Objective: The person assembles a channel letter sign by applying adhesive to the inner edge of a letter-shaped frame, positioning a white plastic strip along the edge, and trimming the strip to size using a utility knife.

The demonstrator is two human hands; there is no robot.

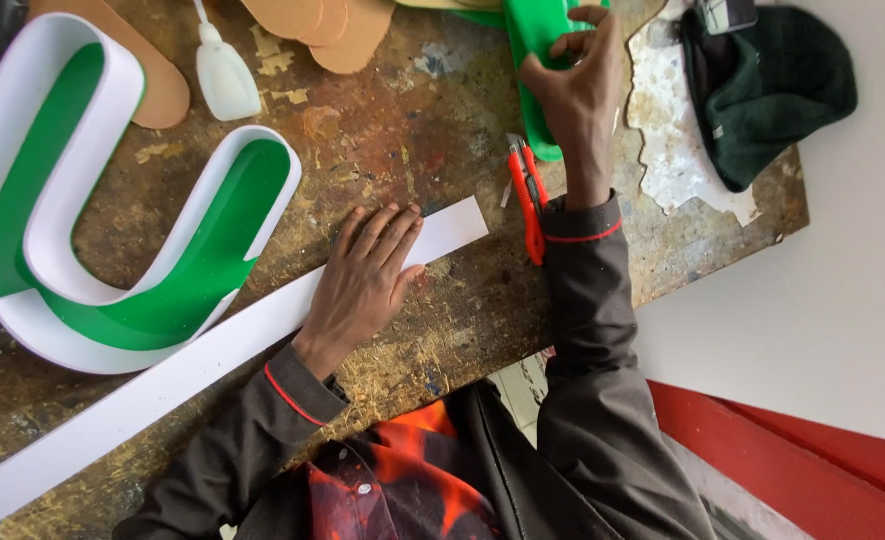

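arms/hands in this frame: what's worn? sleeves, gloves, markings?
Both hands, left hand and right hand, are bare: no gloves, and no rings or watch visible. Both arms wear long dark grey-brown fabric sleeves, each with a thin red piping line around the cuff. No cables or other markings.

Knife [529, 195] between strip [212, 355] and cap [777, 95].

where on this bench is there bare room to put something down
Bare wood lies between the green-faced, white-walled curved letter, the long white strip and the red utility knife. A smaller patch sits below the strip, near the bench edge. The top edge is crowded: tan cut-outs, white glue bottle, green plastic piece under the right hand.
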